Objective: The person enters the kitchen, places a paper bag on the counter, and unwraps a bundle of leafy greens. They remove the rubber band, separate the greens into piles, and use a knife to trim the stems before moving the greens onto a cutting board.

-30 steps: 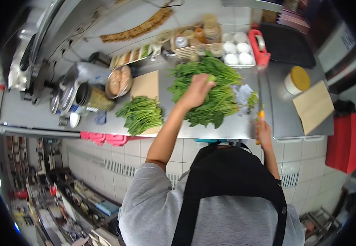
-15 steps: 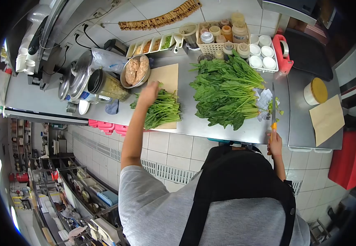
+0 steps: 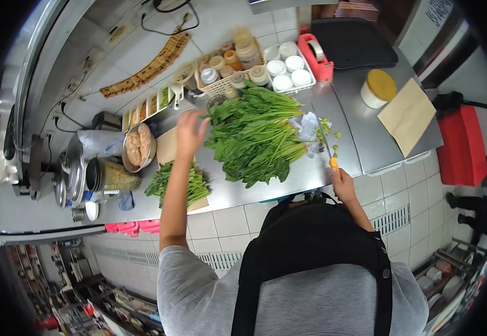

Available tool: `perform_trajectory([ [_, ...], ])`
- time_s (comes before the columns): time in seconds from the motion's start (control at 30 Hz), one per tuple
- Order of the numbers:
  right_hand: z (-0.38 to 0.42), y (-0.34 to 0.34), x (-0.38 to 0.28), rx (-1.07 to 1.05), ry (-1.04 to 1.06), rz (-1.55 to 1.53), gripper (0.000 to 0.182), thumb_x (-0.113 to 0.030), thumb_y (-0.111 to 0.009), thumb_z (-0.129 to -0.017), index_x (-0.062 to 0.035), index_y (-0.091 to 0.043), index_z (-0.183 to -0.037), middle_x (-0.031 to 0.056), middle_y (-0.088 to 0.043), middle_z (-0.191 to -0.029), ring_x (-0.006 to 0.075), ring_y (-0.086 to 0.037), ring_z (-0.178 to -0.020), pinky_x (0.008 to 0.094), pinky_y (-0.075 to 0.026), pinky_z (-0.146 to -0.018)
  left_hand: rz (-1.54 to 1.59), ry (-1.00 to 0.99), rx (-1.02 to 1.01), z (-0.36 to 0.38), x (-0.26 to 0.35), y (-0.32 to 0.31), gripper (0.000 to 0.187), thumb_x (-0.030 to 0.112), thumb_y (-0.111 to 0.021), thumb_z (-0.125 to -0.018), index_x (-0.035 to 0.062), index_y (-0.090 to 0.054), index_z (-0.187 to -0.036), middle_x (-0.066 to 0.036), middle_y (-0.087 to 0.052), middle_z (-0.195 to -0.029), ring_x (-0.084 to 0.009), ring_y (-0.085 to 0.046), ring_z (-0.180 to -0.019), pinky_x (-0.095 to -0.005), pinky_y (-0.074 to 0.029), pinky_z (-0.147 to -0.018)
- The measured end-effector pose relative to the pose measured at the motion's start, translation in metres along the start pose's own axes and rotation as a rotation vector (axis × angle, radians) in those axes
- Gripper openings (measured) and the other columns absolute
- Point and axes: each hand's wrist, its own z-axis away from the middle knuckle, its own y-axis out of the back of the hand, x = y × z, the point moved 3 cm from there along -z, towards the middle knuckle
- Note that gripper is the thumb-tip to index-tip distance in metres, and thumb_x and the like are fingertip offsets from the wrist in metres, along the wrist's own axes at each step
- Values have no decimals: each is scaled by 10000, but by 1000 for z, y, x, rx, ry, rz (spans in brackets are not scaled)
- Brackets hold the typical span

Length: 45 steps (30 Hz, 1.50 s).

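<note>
My left hand (image 3: 191, 133) is raised with its fingers apart and holds nothing I can see. It is just beside the left edge of a large heap of leafy greens (image 3: 249, 134) that looks like spinach. Below that hand, partly hidden by my forearm, a smaller bunch of greens (image 3: 162, 182) lies over brown paper (image 3: 168, 147). My right hand (image 3: 341, 183) is wrapped around a knife (image 3: 333, 162) with an orange handle. The blade points away from me, beside cut stem ends (image 3: 323, 130) and a crumpled whitish sheet (image 3: 309, 127) at the stems.
Left of the greens are a bowl of pale ground meat (image 3: 138, 147) and a jar (image 3: 112, 175). Along the back stand a basket of sauce bottles (image 3: 221, 85), white-lidded cups (image 3: 287, 66) and a red tape dispenser (image 3: 317, 59). A yellow-lidded tub (image 3: 378, 88) is at right.
My left hand has gone from the small bunch toward the large heap, and its fingers have spread. My right hand keeps the knife. The view has shifted toward the right.
</note>
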Motion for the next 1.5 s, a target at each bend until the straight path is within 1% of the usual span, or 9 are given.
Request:
perform_trajectory([
  [0.1, 1, 0, -9, 4, 11, 10, 461, -418, -440, -900, 7, -593, -804, 146, -555, -602, 236, -538, -556, 346, -420, -547, 186, -218, -84, -44, 84, -62, 278, 192, -673, -735, 54, -613, -968, -129, -591, -956, -304, -541, -944, -381, -434, -827],
  [0.37, 16, 10, -29, -7, 73, -68, 460, -420, -441, -900, 18, -569, -840, 159, -538, -601, 237, -528, -557, 346, -419, -560, -379, -309, -383, -81, 142, -217, 768, 466, -753, -585, 63, -492, -1185, -162, -469, -1191, -308, -467, -1108, -432, -371, -932],
  [0.43, 24, 15, -30, -11, 57, -79, 451, -410, -444, -901, 18, -569, -829, 160, -535, -599, 237, -524, -553, 345, -418, -560, -464, -79, -917, -96, 134, -223, 843, 523, -756, -530, 68, -504, -1193, -175, -485, -1160, -322, -461, -1120, -454, -366, -937],
  [0.57, 26, 23, -17, -19, 14, -133, 441, -403, -440, -904, 7, -586, -827, 124, -536, -590, 204, -524, -551, 320, -415, -552, -321, -74, -1034, -100, 120, -220, 802, 513, -747, -538, 63, -529, -1165, -181, -508, -1123, -321, -462, -1118, -484, -364, -924],
  [0.63, 23, 23, -13, -7, 7, -157, 440, -405, -440, -904, 3, -590, -831, 113, -534, -585, 191, -522, -550, 312, -414, -550, -274, -79, -979, -94, 116, -215, 788, 526, -734, -550, 193, -503, -1226, -141, -504, -1159, -314, -472, -1104, -490, -379, -901],
  [1.03, 9, 13, -60, -88, 106, -200, 395, -370, -458, -908, -1, -572, -828, 120, -511, -559, 209, -501, -513, 325, -397, -509, 105, -118, -774, -98, 111, -189, 528, 441, -694, -675, -16, -624, -930, -192, -638, -820, -281, -631, -755, -359, -483, -713],
  [1.13, 7, 7, -75, -77, 187, -206, 390, -363, -462, -908, 6, -552, -816, 145, -503, -562, 235, -497, -508, 339, -395, -509, 212, 77, -857, -101, 116, -194, 586, 489, -678, -664, -43, -602, -898, -208, -638, -814, -313, -626, -800, -383, -478, -740],
  [1.33, 10, 5, -76, -65, 187, -158, 405, -370, -456, -907, 15, -542, -819, 178, -526, -595, 294, -528, -543, 366, -408, -531, 441, 349, -1117, -87, 131, -211, 300, 284, -619, -676, 1, -606, -578, -98, -622, -575, -166, -600, -544, -302, -478, -594],
  [1.5, 13, 8, -62, -37, 143, -88, 430, -382, -444, -907, 24, -557, -822, 205, -563, -644, 335, -577, -620, 387, -433, -577, 309, 343, -1193, -72, 147, -222, 262, 247, -630, -705, 4, -587, -617, -65, -590, -566, -155, -561, -475, -301, -460, -520],
])
